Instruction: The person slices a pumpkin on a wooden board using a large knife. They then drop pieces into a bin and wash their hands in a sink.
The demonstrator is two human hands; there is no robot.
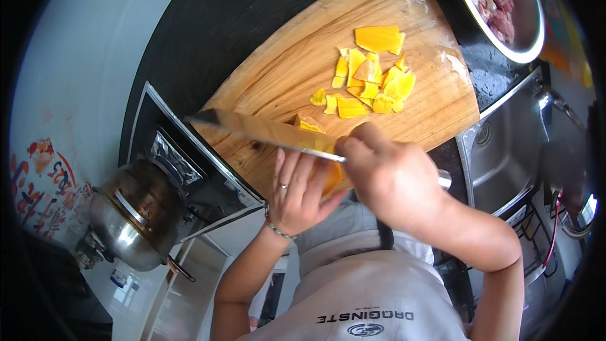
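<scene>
My right hand (pixel 395 180) grips a kitchen knife; its broad steel blade (pixel 265 131) points left, raised above the cutting board and slightly blurred. Below the blade, my left hand (pixel 298 194) presses its fingers on an orange chunk of what looks like pumpkin (pixel 335 177) at the near edge of the board. Beyond the blade, a cut piece with yellow flesh (pixel 310 124) shows in part; whether it joins the held chunk is hidden. Several flat yellow-orange pieces (pixel 374 80) lie scattered farther back on the wooden cutting board (pixel 293 57).
At the upper right, a metal pot (pixel 532 49) holds raw cut meat (pixel 490 0). A stainless steel sink (pixel 502 161) with a faucet (pixel 561 104) lies to the right. On the left, a lidded metal pot (pixel 135 218) stands by the stove (pixel 222 199).
</scene>
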